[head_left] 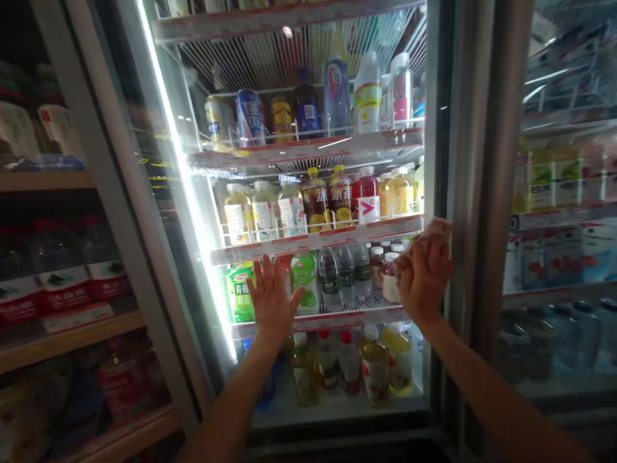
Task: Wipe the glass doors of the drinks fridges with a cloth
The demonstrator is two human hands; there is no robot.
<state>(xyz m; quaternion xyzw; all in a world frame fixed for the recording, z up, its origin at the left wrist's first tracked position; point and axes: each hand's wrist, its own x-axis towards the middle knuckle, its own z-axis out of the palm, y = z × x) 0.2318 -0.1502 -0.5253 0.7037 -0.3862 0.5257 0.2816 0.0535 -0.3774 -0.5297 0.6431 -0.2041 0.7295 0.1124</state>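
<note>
A glass-fronted drinks fridge (441, 128) fills the middle of the head view, lit by a bright strip on its left side. My left hand (274, 299) is spread with its fingers up, in front of the shelf that holds a green bottle (304, 276) and a green pack (240, 292). It looks laid against the glass, though contact is hard to confirm. At the right side of the glass, my right hand (424, 280) is closed round a crumpled, pale pinkish cloth (436, 230), pressed near the door frame. Part of the cloth is hidden under the fingers.
Behind the glass, several shelves carry bottles and cans, among them a red bottle (366, 193) and a blue can (249, 116). Wooden shelves (72, 341) with packed bottles stand on the left. A vertical metal door frame (477, 212) separates another stocked fridge section on the right.
</note>
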